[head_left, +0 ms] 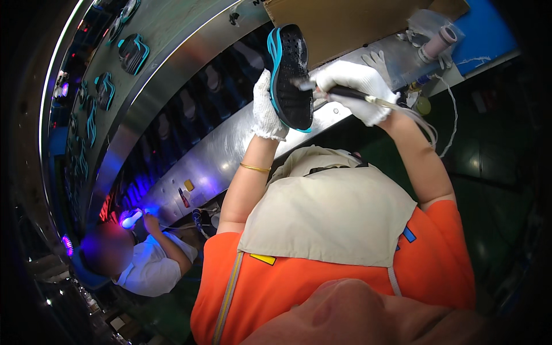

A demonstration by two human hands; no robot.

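My left hand [266,112], in a white knit glove, grips a shoe sole [294,109] by its left edge and heel end. The sole is black with a teal edge, and its inner face, studded with small holes toward the far end, is turned up. My right hand [361,86], also gloved, is closed round a brush [348,92] with a dark handle. A pale hose trails from that handle past my right wrist. Blurred bristles touch or hover just over the middle of the sole; which one I cannot tell. Whitish wet-looking streaks show on the sole's right side.
Left of a metal-edged bench [221,158], several black-and-teal soles [133,54] lie on a green conveyor [167,29]. Cardboard [328,26], a loose white glove [376,62] and a pinkish cylinder [441,41] are at the far right. A co-worker [152,264] sits lower left near a violet-blue light.
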